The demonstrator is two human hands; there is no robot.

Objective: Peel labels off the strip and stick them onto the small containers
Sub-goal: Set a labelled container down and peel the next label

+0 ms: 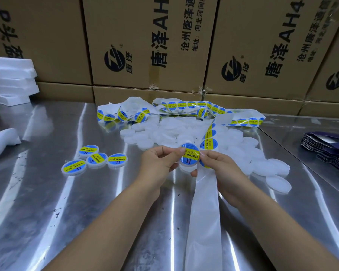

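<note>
My steel table [47, 202] carries four labelled containers [97, 159] clustered at my left, a heap of plain white containers [164, 132] beyond them, tangled label strip [184, 106] at the back, stacked white foam [10, 81] far left and dark blue pouches [329, 147] far right.

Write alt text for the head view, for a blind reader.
A left hand and right hand pinch a round blue-and-yellow label by its edges over a white container, the bare strip trailing toward the camera. On the steel table, four labelled containers lie to the left, a pile of plain ones behind, before stacked boxes.
</note>
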